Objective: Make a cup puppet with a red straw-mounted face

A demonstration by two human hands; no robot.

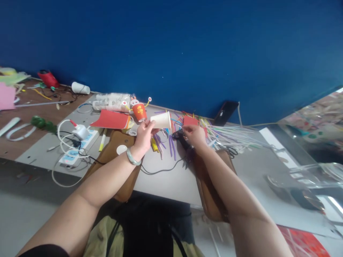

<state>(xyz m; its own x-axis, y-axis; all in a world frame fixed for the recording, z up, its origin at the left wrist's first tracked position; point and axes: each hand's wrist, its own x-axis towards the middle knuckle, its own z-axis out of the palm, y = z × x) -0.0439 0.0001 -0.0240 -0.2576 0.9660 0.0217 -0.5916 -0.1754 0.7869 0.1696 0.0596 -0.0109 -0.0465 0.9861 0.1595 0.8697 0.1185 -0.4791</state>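
My left hand (144,135) grips a white paper cup (160,120) lying sideways above the table, its wide rim toward the right. My right hand (195,136) is closed in a pinch, apart from the cup; what its fingers hold, if anything, is too small to make out. Just beside and below it is a black tool (183,142) with a cord, perhaps a glue gun, partly hidden. Behind the cup stands a red cup figure (139,111) with a rabbit face and yellow arms. Coloured pipe cleaners (171,146) lie around both hands.
Brown pads (128,182) lie beneath both forearms. On the left are a power strip (80,147) with tangled cords, red paper (110,119) and bagged cups (114,101). To the right are scissors (232,151), a black phone-like object (226,112) against the wall and clear plastic containers (308,175).
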